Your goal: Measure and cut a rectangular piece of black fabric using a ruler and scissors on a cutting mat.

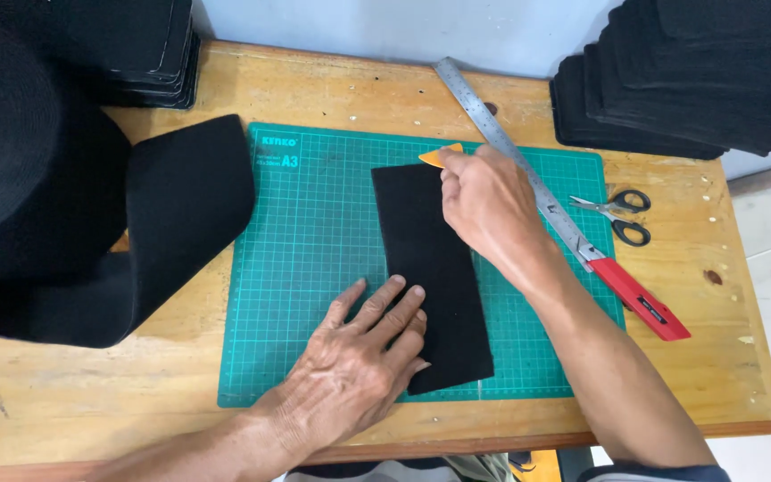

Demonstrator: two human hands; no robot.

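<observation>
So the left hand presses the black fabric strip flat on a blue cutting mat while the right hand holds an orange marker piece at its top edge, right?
Nearly. The head view shows the gridded cutting mat is green, not blue. The left hand does press the black rectangular fabric strip flat, and the right hand holds a small orange marker piece at its top edge.

1. This is my little cutting bench, basically a small fabric or felt workshop.
2. Worn wooden table [64, 393] pushed against a plain pale wall, scuffed and stained all over.
3. A green gridded cutting mat [314, 259] sits in the middle.
4. A long steel ruler [501, 143], a red-handled cutter [640, 299] and black-handled scissors [622, 214] lie to the right.
5. Stacks of cut black pieces [671, 80] are piled far right, with more [149, 54] far left.
6. A big roll of black material [55, 205] takes up the left side.
</observation>
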